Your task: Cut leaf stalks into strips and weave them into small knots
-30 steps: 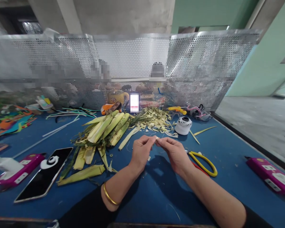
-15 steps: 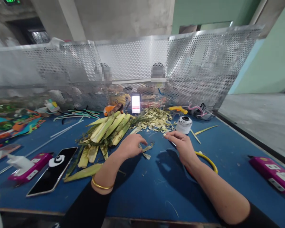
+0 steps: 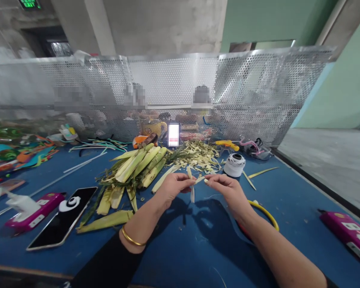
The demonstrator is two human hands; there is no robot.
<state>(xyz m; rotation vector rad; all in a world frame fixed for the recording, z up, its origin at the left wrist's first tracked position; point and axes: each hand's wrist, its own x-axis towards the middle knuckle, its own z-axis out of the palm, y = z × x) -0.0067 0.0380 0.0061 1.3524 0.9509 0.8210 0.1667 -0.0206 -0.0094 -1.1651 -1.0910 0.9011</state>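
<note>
My left hand (image 3: 174, 189), with a gold bangle at the wrist, pinches a small piece of folded corn husk (image 3: 192, 195) between thumb and fingers. Pale strips of it stick up, down and to the right, above the blue table. My right hand (image 3: 228, 189) is closed in a pinch just to the right, its fingertips close to the husk's right strip; what they hold is too small to make out. A pile of corn husks (image 3: 138, 166) lies left of my left hand. Past my right hand stands a white roll (image 3: 234, 165), with a yellow curved handle (image 3: 267, 214) under the forearm.
A heap of husk scraps (image 3: 198, 154) lies before a lit phone (image 3: 173, 135) at the perforated screen (image 3: 174, 80). A black phone (image 3: 63, 218) and magenta power strip (image 3: 36, 212) lie left; another magenta strip (image 3: 346, 234) lies right. Yellow glue gun (image 3: 227, 145) behind.
My left hand has lifted the husk piece off the table and brought it up and right, near my right hand. My right hand keeps its pinch. The view has tilted slightly upward.
</note>
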